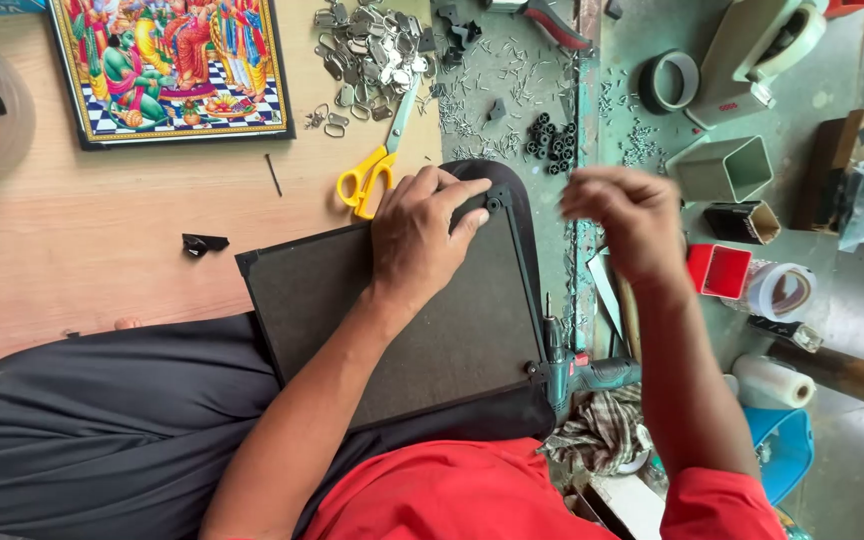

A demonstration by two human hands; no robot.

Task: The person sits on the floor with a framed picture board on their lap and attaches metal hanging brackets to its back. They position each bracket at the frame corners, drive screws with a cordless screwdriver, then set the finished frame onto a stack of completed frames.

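Observation:
A dark rectangular board [432, 330], like the back of a picture frame, lies across my lap on black cloth. My left hand [422, 240] presses down on its upper corner, with the fingertips beside a small black corner fitting [497, 200]. My right hand [617, 215] hovers to the right of the board, blurred, with its fingers curled. I cannot tell whether it holds anything. It is just below a pile of small black parts [550, 140].
Yellow-handled scissors [372, 170], a heap of metal hangers [372, 50] and scattered small nails [502, 90] lie above the board. A framed colourful picture [172, 65] is at top left. A power drill [582, 375], tape rolls [672, 80], small boxes [722, 170] and a red tray [720, 272] lie on the right.

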